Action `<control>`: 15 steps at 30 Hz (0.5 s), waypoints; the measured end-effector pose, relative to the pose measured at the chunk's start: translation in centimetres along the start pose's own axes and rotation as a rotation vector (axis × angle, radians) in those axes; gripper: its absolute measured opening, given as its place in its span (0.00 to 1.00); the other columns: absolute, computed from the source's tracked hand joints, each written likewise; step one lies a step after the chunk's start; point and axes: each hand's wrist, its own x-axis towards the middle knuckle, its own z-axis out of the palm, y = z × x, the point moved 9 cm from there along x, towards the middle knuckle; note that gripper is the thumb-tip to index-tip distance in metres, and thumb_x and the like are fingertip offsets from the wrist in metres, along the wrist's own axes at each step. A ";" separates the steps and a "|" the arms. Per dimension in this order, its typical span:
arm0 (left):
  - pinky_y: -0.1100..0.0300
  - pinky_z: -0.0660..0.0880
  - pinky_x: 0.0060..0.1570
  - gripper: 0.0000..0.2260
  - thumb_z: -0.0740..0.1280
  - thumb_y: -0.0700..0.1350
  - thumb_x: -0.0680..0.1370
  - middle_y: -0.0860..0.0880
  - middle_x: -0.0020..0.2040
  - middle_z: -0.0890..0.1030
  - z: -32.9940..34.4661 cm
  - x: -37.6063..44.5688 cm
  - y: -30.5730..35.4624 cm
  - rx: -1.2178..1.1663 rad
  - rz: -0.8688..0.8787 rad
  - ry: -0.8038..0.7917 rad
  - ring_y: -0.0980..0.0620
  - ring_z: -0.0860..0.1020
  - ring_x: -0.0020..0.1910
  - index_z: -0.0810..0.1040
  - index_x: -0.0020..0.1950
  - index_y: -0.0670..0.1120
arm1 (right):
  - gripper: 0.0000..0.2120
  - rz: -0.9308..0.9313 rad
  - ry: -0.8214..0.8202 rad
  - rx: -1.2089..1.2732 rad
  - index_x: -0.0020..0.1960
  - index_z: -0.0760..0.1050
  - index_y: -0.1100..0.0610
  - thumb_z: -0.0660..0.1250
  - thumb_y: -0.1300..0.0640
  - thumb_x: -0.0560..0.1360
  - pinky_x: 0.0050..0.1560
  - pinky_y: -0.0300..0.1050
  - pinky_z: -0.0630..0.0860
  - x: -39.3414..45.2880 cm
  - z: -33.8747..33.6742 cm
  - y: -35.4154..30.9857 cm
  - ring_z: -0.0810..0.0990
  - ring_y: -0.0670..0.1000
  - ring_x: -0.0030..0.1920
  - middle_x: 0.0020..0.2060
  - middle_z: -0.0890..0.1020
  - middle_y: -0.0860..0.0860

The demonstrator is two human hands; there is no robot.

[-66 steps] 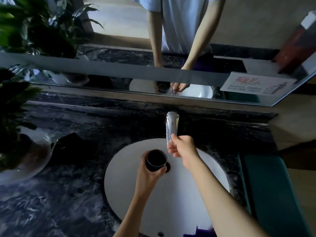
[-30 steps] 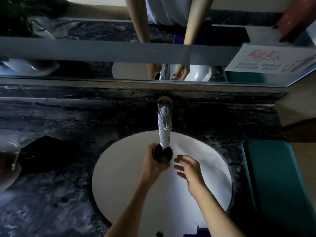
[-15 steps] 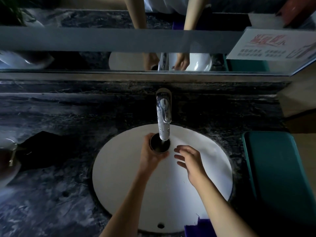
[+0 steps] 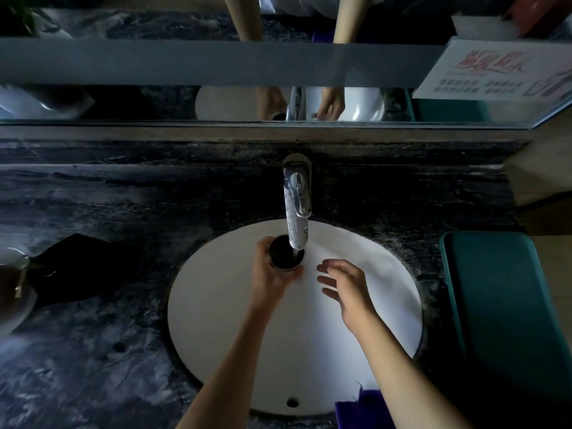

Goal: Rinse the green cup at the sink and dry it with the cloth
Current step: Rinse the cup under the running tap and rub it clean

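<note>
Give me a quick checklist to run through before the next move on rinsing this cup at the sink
1. Cup held firmly: ok, the left hand wraps its side.
2. Cup mouth facing up under the faucet spout: ok.
3. Water running into the cup: cannot tell, no clear stream shows.
4. Right hand free to work the faucet or cup: ok, open and empty over the basin.
5. Cloth within reach: a purple cloth lies at the near edge of the basin: ok.
6. Cup inside clean: cannot tell, too dark.
</note>
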 end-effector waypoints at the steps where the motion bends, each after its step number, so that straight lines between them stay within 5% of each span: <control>1: 0.66 0.79 0.49 0.31 0.80 0.27 0.68 0.52 0.54 0.79 0.0 0.0 -0.2 -0.002 -0.014 0.013 0.69 0.79 0.46 0.71 0.63 0.46 | 0.10 -0.002 0.003 -0.001 0.50 0.81 0.57 0.61 0.65 0.81 0.49 0.50 0.77 0.0 0.0 0.0 0.84 0.56 0.48 0.50 0.87 0.55; 8: 0.65 0.81 0.48 0.26 0.81 0.33 0.72 0.47 0.57 0.83 0.7 0.2 -1.9 -0.176 -0.221 0.031 0.61 0.84 0.50 0.74 0.65 0.45 | 0.07 -0.054 -0.038 -0.043 0.50 0.82 0.57 0.64 0.62 0.80 0.48 0.48 0.75 0.0 0.9 -0.5 0.83 0.55 0.49 0.51 0.86 0.54; 12: 0.41 0.81 0.62 0.23 0.78 0.39 0.77 0.37 0.63 0.83 1.1 -0.2 -3.0 -0.370 -0.441 0.087 0.38 0.83 0.62 0.75 0.69 0.39 | 0.09 -0.108 -0.077 -0.099 0.52 0.82 0.52 0.65 0.62 0.80 0.48 0.46 0.74 0.1 1.6 -1.1 0.81 0.50 0.50 0.49 0.85 0.50; 15: 0.50 0.85 0.50 0.14 0.75 0.44 0.80 0.38 0.58 0.86 2.2 -0.4 -3.3 -0.387 -0.526 0.004 0.41 0.87 0.56 0.81 0.64 0.40 | 0.12 -0.151 -0.149 -0.142 0.51 0.81 0.46 0.67 0.63 0.79 0.45 0.36 0.75 0.0 2.4 -1.4 0.82 0.39 0.47 0.49 0.85 0.41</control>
